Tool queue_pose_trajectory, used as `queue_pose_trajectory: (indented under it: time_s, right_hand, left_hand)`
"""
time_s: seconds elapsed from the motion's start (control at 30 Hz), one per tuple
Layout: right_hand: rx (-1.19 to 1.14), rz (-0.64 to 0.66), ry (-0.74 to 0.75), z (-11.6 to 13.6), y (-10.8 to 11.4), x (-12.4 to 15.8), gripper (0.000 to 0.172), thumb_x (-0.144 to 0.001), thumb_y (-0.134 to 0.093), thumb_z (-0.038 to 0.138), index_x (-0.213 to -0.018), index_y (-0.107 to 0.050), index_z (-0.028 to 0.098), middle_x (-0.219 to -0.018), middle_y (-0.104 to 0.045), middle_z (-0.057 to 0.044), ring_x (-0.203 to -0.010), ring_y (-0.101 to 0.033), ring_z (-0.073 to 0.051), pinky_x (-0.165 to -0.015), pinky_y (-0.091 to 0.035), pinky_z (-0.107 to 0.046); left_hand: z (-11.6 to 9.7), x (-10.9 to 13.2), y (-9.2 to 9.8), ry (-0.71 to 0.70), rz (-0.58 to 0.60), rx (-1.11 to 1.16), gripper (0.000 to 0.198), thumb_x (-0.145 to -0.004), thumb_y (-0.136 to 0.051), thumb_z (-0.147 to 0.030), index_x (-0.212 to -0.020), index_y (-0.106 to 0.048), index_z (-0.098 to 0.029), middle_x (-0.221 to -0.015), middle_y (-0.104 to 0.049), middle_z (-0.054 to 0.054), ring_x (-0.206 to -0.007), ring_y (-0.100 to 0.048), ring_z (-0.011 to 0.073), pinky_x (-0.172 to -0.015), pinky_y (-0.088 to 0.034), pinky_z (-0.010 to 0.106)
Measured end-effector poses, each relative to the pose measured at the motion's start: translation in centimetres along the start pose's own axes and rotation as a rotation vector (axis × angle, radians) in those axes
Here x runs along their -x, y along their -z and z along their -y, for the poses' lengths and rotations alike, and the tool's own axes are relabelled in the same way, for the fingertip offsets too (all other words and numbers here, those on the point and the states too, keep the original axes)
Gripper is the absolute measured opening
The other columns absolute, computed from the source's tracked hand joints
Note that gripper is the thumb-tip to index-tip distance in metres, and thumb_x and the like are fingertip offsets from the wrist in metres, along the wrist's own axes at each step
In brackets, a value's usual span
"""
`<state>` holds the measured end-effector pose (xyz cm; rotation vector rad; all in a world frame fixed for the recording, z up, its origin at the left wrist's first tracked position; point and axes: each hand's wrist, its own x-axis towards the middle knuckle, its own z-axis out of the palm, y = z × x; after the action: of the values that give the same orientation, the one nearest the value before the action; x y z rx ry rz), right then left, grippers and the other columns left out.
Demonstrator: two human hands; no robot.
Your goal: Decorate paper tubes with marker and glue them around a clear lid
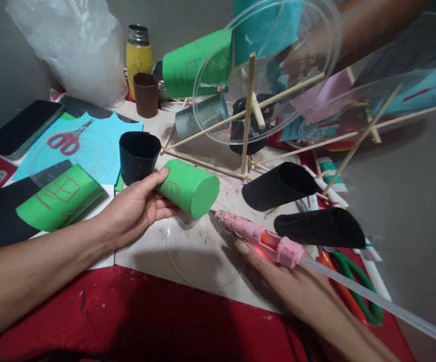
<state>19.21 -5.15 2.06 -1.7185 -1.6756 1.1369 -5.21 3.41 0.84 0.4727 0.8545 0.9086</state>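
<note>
My left hand (138,208) grips a green paper cylinder (189,188) with red drawn marks, its closed round end facing right. My right hand (278,279) holds a pink glue gun (259,239) with a long clear glue stick in its back. The gun's nozzle is at the lower edge of the cylinder's closed end; whether they touch I cannot tell. A clear round disc (202,269) lies on the white board below. Just behind my left hand stands a black paper cup (138,156).
Another person's arm (372,30) reaches in at the upper right by a clear disc and wooden stick frame (248,115). Two black tubes (278,186) lie right. Scissors (69,141), a green cylinder (61,198), a phone (23,125) and a yellow bottle (139,58) are left.
</note>
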Motion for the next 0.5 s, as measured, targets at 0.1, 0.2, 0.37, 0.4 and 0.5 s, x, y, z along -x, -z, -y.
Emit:
queue_pose_trajectory:
  time_s: [0.1, 0.2, 0.37, 0.4, 0.5]
  right_hand:
    - [-0.039, 0.027, -0.013, -0.2, -0.1, 0.2, 0.042, -0.096, -0.063, 0.049, -0.134, -0.07, 0.035, -0.141, -0.067, 0.001, -0.138, -0.057, -0.029, -0.12, -0.042, -0.046]
    - [-0.077, 0.044, -0.065, -0.4, -0.2, 0.6, 0.044, -0.096, -0.063, 0.053, -0.136, -0.068, 0.036, -0.143, -0.066, 0.001, -0.138, -0.058, -0.029, -0.121, -0.039, -0.049]
    - [-0.148, 0.066, -0.086, -1.3, -0.3, 0.9, 0.049, -0.095, -0.064, 0.055, -0.139, -0.067, 0.034, -0.147, -0.063, -0.001, -0.141, -0.055, -0.029, -0.123, -0.037, -0.048]
    - [-0.15, 0.078, -0.081, -1.5, -0.3, 0.9, 0.049, -0.095, -0.064, 0.055, -0.139, -0.066, 0.033, -0.147, -0.063, -0.001, -0.141, -0.054, -0.029, -0.123, -0.037, -0.048]
    - [-0.108, 0.086, -0.041, -1.4, -0.2, 0.9, 0.047, -0.096, -0.062, 0.053, -0.138, -0.067, 0.034, -0.145, -0.065, -0.002, -0.139, -0.056, -0.028, -0.121, -0.04, -0.048]
  left_hand:
    - [0.0, 0.0, -0.1, -0.002, -0.01, -0.005, 0.032, -0.099, -0.061, -0.03, -0.126, -0.067, -0.013, -0.117, -0.075, 0.017, -0.098, -0.075, 0.027, -0.093, -0.062, 0.046]
    - [0.0, 0.1, -0.2, -0.005, -0.014, -0.008, 0.032, -0.1, -0.06, -0.03, -0.127, -0.066, -0.014, -0.117, -0.075, 0.017, -0.098, -0.075, 0.0266, -0.093, -0.062, 0.045]
    - [0.0, 0.1, -0.2, -0.008, -0.016, -0.01, 0.031, -0.1, -0.06, -0.029, -0.126, -0.066, -0.014, -0.119, -0.074, 0.017, -0.098, -0.075, 0.0268, -0.091, -0.063, 0.044]
    - [0.0, 0.1, -0.2, -0.01, -0.015, -0.009, 0.03, -0.1, -0.06, -0.029, -0.126, -0.066, -0.014, -0.119, -0.074, 0.018, -0.098, -0.075, 0.0269, -0.091, -0.063, 0.044]
    - [0.0, 0.1, -0.2, -0.008, -0.006, -0.007, 0.03, -0.1, -0.059, -0.029, -0.126, -0.066, -0.014, -0.119, -0.074, 0.017, -0.099, -0.075, 0.0273, -0.092, -0.062, 0.044]
